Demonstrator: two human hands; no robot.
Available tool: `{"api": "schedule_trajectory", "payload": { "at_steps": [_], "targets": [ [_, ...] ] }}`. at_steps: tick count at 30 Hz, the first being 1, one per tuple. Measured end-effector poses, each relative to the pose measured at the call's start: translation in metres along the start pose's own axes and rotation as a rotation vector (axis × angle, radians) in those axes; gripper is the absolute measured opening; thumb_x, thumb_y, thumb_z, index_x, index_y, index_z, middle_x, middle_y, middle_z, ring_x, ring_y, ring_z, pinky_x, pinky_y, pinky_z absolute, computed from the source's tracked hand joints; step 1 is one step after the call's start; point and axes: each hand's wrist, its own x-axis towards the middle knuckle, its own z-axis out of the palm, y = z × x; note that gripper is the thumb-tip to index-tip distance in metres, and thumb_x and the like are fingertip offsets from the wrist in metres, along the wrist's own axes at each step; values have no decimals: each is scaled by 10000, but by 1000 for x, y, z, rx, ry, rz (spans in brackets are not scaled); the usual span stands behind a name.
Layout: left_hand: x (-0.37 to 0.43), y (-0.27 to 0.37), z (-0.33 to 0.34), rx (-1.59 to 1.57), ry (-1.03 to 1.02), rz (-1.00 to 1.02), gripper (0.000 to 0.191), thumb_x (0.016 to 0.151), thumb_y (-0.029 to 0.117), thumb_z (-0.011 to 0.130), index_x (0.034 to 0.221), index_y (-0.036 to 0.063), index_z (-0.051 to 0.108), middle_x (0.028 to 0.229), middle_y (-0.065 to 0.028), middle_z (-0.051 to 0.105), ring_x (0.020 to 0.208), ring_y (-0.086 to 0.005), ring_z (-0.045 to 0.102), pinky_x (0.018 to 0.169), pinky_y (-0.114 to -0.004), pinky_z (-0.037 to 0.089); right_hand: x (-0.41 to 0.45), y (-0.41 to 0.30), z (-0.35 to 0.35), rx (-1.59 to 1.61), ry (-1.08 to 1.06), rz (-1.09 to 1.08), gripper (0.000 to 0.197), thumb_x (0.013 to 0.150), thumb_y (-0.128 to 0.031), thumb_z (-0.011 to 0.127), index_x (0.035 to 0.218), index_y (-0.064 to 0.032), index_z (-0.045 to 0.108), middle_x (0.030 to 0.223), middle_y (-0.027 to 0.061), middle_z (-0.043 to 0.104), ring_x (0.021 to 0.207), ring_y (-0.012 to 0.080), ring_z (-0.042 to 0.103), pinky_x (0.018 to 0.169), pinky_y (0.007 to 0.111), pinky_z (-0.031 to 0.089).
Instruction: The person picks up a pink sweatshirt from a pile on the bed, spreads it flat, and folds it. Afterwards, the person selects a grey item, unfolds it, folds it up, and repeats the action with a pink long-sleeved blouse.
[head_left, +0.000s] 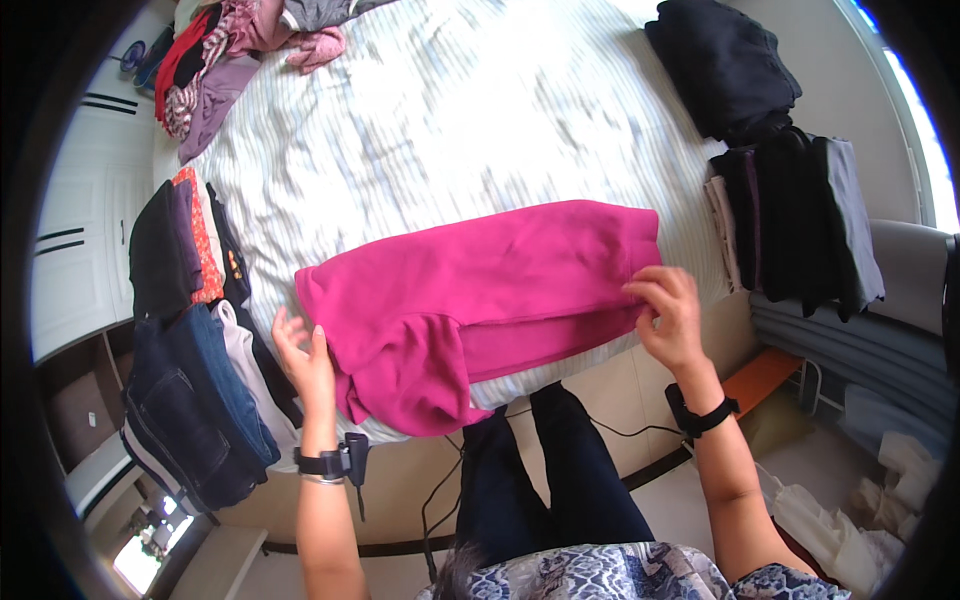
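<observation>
A magenta garment (480, 292), which looks like a long-sleeved top, lies folded lengthwise near the bed's front edge. One sleeve (424, 367) is bunched on its lower left and droops over the edge. My left hand (306, 356) is beside the garment's left end, fingers spread and holding nothing. At the right end, by the ribbed band, my right hand (670, 311) hovers with bent fingers and the thumb apart. Its fingertips overlap the fabric in view; whether they touch it I cannot tell.
A striped sheet (465, 135) covers the bed. Folded clothes (172, 247) and jeans (180, 420) line the left side. Dark folded clothes (787, 217) and a black pile (724, 71) stand at right. Loose clothes (217, 82) lie far left. A black cable (630, 433) hangs below.
</observation>
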Motion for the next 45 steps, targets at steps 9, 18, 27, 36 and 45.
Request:
{"api": "schedule_trajectory", "payload": {
  "at_steps": [9, 18, 27, 36, 45],
  "targets": [
    [-40, 35, 45, 747, -507, 708, 688, 828, 244, 668, 1454, 234, 381, 1569, -97, 237, 1444, -354, 203, 1102, -670, 123, 30, 21, 65, -408, -262, 110, 649, 923, -450, 519, 1503, -255, 302, 1589, 8, 198, 1467, 272, 157, 1142, 606, 122],
    [-141, -28, -28, 108, -105, 373, 149, 835, 2, 599, 970, 41, 547, 967, -107, 567, 910, -273, 562, 820, -380, 414, -45, -25, 58, 231, 70, 182, 334, 841, 0, 596, 1163, -90, 613, 1111, 132, 618, 1083, 312, 579, 938, 437, 451],
    [-197, -97, -1, -265, -447, -447, 271, 816, 49, 730, 1055, 33, 604, 1004, -12, 629, 875, -58, 560, 696, -209, 464, -102, -139, 160, 548, -571, 371, 333, 725, -149, 767, 1032, -74, 661, 959, 105, 653, 884, 299, 640, 792, 382, 515],
    [-179, -67, -42, -496, -1128, -521, 396, 764, 104, 775, 1126, 16, 640, 1088, -42, 650, 971, -118, 599, 884, -288, 465, -122, -142, 151, 1114, -1092, 548, 226, 900, -214, 637, 1018, -29, 691, 913, 26, 695, 841, 135, 616, 787, 308, 477],
    [-214, -40, -33, -292, -1604, 43, 610, 808, 293, 773, 1284, 2, 525, 1211, -116, 617, 1126, -230, 569, 987, -353, 443, -139, -140, 125, 1542, -1086, 993, 233, 929, -226, 602, 1048, -45, 687, 825, -68, 646, 694, 18, 535, 650, 191, 424]
  ]
}}
